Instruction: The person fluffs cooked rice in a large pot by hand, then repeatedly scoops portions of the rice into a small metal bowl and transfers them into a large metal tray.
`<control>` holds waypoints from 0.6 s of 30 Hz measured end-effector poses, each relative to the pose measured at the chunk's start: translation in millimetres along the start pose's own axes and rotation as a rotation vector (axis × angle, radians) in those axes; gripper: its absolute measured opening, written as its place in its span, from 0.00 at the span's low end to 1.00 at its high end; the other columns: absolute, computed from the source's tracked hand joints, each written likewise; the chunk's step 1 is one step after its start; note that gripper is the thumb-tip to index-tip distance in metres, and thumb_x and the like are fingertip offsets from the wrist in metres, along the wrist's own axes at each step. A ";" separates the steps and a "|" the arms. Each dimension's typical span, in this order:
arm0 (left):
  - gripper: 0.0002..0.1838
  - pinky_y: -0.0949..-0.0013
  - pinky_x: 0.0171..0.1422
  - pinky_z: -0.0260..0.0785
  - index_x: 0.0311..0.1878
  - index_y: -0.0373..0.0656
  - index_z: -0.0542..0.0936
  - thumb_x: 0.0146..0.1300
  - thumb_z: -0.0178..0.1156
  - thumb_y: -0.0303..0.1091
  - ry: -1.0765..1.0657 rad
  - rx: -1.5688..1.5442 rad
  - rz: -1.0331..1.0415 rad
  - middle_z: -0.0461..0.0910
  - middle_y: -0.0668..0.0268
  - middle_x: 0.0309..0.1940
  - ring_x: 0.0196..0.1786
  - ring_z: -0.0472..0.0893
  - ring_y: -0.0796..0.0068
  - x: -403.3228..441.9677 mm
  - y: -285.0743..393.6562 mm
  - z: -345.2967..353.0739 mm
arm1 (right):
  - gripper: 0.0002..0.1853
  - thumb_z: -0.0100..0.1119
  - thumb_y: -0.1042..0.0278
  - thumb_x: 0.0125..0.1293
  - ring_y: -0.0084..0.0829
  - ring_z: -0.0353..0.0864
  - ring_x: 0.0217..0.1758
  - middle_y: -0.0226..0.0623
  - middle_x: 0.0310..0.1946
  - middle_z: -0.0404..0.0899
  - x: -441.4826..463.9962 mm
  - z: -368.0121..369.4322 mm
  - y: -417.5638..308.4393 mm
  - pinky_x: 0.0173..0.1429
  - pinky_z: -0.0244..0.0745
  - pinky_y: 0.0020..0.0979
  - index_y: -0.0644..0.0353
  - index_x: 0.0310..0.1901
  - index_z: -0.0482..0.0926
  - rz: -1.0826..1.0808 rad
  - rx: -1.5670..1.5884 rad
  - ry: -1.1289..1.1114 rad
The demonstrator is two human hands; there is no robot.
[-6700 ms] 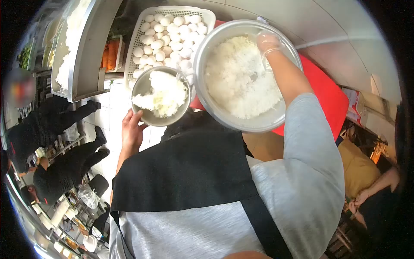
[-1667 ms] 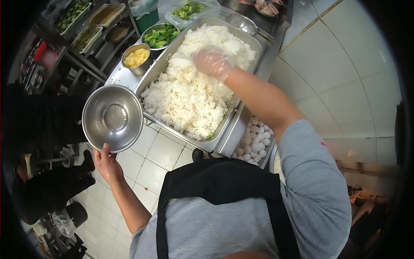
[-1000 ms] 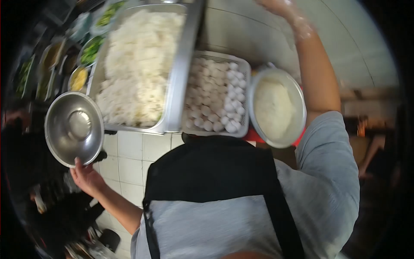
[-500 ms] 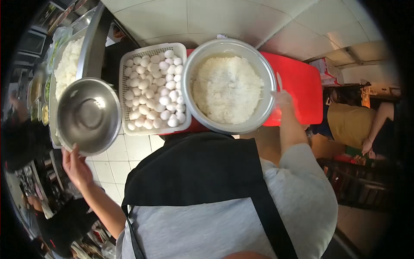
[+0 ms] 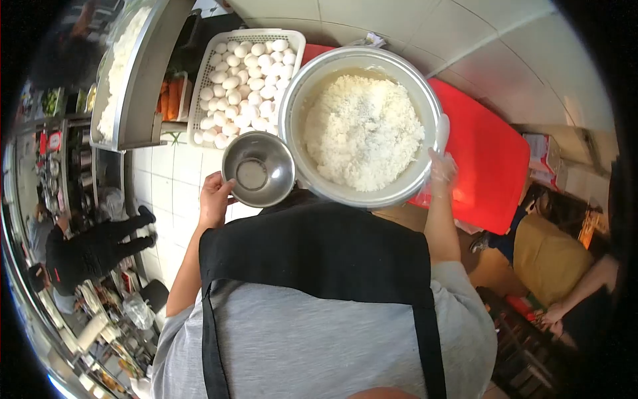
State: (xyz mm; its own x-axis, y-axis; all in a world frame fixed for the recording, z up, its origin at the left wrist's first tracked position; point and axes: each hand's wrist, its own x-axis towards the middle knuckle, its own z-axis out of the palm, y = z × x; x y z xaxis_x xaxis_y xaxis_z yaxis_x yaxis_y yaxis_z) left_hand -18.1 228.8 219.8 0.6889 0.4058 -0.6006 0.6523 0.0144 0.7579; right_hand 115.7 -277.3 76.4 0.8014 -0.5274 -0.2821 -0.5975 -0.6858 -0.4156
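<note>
My left hand point(image 5: 214, 198) grips the rim of a stainless steel bowl point(image 5: 278, 171), thumb over the edge; only bare metal shows inside it. Large and round, a metal pot point(image 5: 287, 136) stands beside the bowl, with cooked white rice point(image 5: 365, 133) heaped in it. At the pot's right rim, my right hand point(image 5: 444, 171) wears a clear plastic glove and is closed around a white rice paddle point(image 5: 441, 133). The paddle's blade points up and away from me, close along the rim. The glove partly hides its handle.
Behind the bowl, a white plastic basket point(image 5: 195, 120) holds many eggs point(image 5: 242, 86). Under the pot extends a red surface point(image 5: 482, 153). A metal tray point(image 5: 136, 86) of white food is at left. People in dark clothes point(image 5: 90, 256) and a yellow-brown top point(image 5: 551, 256) are at the sides.
My left hand has brought the steel bowl from the far left to the pot's left side, near my apron. The right hand stays at the pot's rim with the paddle. The view has shifted.
</note>
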 end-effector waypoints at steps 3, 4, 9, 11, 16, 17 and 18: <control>0.11 0.69 0.39 0.76 0.39 0.31 0.76 0.57 0.57 0.29 0.081 0.084 0.011 0.58 0.61 0.57 0.42 0.76 0.71 5.9 -17.7 -1.2 | 0.26 0.62 0.44 0.46 0.46 0.78 0.36 0.49 0.31 0.79 5.5 -11.0 5.1 0.42 0.70 0.42 0.63 0.35 0.79 -0.069 0.224 0.010; 0.10 0.70 0.39 0.76 0.38 0.31 0.76 0.56 0.57 0.29 0.088 0.106 0.015 0.60 0.61 0.55 0.42 0.76 0.71 8.8 -26.6 -5.4 | 0.23 0.62 0.48 0.49 0.43 0.77 0.31 0.47 0.27 0.79 -6.1 -27.7 -7.7 0.38 0.69 0.41 0.64 0.33 0.79 -0.092 0.281 0.054; 0.09 0.67 0.38 0.78 0.25 0.33 0.71 0.55 0.58 0.27 0.015 -0.006 -0.011 0.59 0.62 0.56 0.44 0.75 0.69 19.9 -45.2 -1.7 | 0.20 0.56 0.54 0.56 0.37 0.75 0.30 0.43 0.29 0.77 -2.3 -85.5 64.3 0.38 0.69 0.36 0.66 0.40 0.77 0.112 0.667 0.000; 0.09 0.65 0.39 0.79 0.25 0.33 0.71 0.56 0.58 0.26 -0.014 -0.024 -0.039 0.56 0.63 0.56 0.44 0.75 0.69 19.1 -42.5 10.4 | 0.24 0.54 0.55 0.58 0.34 0.75 0.36 0.40 0.35 0.77 -28.2 -109.4 80.0 0.44 0.71 0.33 0.66 0.51 0.72 0.416 0.649 0.018; 0.10 0.66 0.36 0.77 0.40 0.34 0.71 0.58 0.57 0.28 -0.064 -0.115 -0.307 0.73 0.63 0.31 0.33 0.78 0.69 32.7 -69.6 65.2 | 0.27 0.55 0.55 0.58 0.33 0.74 0.34 0.39 0.37 0.76 -97.4 -100.3 99.4 0.36 0.70 0.32 0.67 0.53 0.67 0.587 0.840 0.201; 0.10 0.66 0.36 0.76 0.40 0.34 0.71 0.58 0.57 0.28 -0.123 -0.124 -0.334 0.74 0.62 0.32 0.34 0.78 0.69 36.2 -72.5 81.1 | 0.25 0.54 0.55 0.59 0.32 0.73 0.33 0.38 0.36 0.75 -97.2 -95.2 120.1 0.36 0.70 0.32 0.66 0.52 0.68 0.548 0.742 0.194; 0.10 0.66 0.36 0.76 0.41 0.34 0.71 0.59 0.56 0.29 -0.178 -0.131 -0.357 0.74 0.61 0.34 0.35 0.78 0.69 43.0 -75.5 96.1 | 0.24 0.54 0.55 0.60 0.31 0.73 0.33 0.36 0.36 0.74 -91.9 -81.0 150.9 0.35 0.70 0.32 0.65 0.51 0.68 0.508 0.649 0.182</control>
State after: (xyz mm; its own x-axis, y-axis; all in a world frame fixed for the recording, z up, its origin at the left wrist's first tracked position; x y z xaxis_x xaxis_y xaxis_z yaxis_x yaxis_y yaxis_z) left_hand -7.3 157.4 112.3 0.4781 0.1901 -0.8575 0.8223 0.2461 0.5131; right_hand -50.3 -372.9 109.6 0.3889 -0.8049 -0.4483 -0.7062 0.0520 -0.7061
